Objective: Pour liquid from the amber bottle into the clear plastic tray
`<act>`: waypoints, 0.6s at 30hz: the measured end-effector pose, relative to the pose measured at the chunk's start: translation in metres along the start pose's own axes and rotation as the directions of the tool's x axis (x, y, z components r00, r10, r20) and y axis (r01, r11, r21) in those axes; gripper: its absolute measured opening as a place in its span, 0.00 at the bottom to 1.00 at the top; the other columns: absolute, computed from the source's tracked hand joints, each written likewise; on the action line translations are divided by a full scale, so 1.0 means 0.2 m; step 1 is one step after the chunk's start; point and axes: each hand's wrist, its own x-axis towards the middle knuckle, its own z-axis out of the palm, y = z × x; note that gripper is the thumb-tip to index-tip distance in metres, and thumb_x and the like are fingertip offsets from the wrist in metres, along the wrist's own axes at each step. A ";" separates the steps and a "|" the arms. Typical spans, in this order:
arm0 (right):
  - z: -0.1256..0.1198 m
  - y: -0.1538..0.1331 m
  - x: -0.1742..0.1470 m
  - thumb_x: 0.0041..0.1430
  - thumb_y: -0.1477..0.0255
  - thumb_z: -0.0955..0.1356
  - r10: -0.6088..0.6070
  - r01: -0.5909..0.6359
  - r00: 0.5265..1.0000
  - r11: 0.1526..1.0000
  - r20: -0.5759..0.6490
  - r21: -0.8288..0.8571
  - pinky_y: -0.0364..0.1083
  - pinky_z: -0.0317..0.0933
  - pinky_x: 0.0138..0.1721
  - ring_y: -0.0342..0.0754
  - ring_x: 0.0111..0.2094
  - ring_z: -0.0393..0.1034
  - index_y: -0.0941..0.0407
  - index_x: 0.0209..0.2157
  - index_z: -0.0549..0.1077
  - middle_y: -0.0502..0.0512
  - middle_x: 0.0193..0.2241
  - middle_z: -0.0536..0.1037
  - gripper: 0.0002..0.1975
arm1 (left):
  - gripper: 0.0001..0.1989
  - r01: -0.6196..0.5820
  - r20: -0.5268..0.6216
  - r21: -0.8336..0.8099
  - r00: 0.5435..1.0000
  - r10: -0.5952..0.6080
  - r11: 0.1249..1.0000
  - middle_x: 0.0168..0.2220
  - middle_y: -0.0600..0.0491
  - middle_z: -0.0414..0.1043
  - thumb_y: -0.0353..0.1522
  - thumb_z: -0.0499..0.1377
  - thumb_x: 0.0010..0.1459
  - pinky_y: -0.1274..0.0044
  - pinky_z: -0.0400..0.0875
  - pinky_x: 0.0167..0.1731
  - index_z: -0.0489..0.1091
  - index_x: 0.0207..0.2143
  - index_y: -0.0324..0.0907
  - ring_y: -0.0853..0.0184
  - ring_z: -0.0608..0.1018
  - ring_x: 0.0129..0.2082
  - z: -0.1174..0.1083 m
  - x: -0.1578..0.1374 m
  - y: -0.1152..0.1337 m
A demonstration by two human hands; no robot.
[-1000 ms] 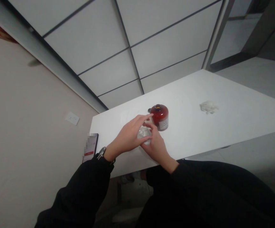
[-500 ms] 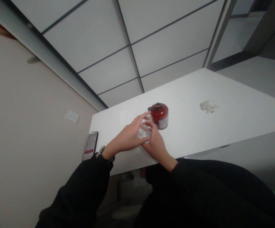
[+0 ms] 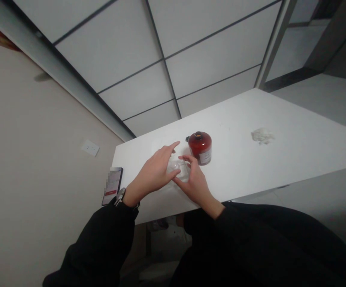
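Note:
A small clear jar (image 3: 179, 169) sits between both my hands on the white table (image 3: 250, 159). My left hand (image 3: 153, 173) wraps its left side, index finger stretched forward. My right hand (image 3: 194, 184) grips its right side with thumb and fingers. A squat dark red jar (image 3: 200, 147) with a white label stands just beyond my right fingertips, apart from them, and a small dark cap (image 3: 187, 138) lies at its left. Much of the clear jar is hidden by my fingers.
A phone (image 3: 112, 186) with a lit screen lies at the table's left edge near my left wrist, which wears a watch (image 3: 119, 195). A crumpled white tissue (image 3: 262, 135) lies further right. A wall socket (image 3: 90, 148) is on the left wall.
Both hands and the clear jar have shifted slightly left and away from the red jar. My left index finger now points forward instead of arching over the jar.

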 end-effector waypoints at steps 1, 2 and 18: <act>0.00 0.00 0.00 0.60 0.59 0.75 -0.002 0.002 1.000 1.000 0.001 0.001 0.66 0.69 0.63 0.62 0.62 0.72 0.54 0.61 0.62 0.68 0.59 0.74 0.33 | 0.39 0.058 -0.013 0.032 0.998 -0.057 0.998 0.54 0.42 0.77 0.36 0.64 0.62 0.59 0.73 0.57 0.56 0.72 0.44 0.51 0.78 0.55 0.01 0.01 0.01; 0.00 0.00 0.00 0.61 0.58 0.74 -0.001 0.001 1.000 1.000 0.000 0.001 0.66 0.69 0.63 0.62 0.62 0.72 0.54 0.61 0.62 0.68 0.59 0.74 0.33 | 0.38 0.108 -0.013 0.059 0.994 -0.107 0.992 0.50 0.43 0.78 0.39 0.65 0.62 0.59 0.74 0.54 0.57 0.72 0.43 0.51 0.80 0.51 0.01 0.01 0.01; -0.03 0.02 0.03 0.62 0.58 0.75 -0.082 0.083 0.995 0.997 0.053 -0.009 0.63 0.68 0.63 0.60 0.59 0.73 0.53 0.54 0.73 0.63 0.55 0.76 0.23 | 0.34 -0.110 0.228 -0.177 0.962 0.149 0.978 0.52 0.47 0.80 0.35 0.63 0.66 0.62 0.70 0.59 0.60 0.72 0.50 0.56 0.81 0.54 -0.06 0.09 -0.12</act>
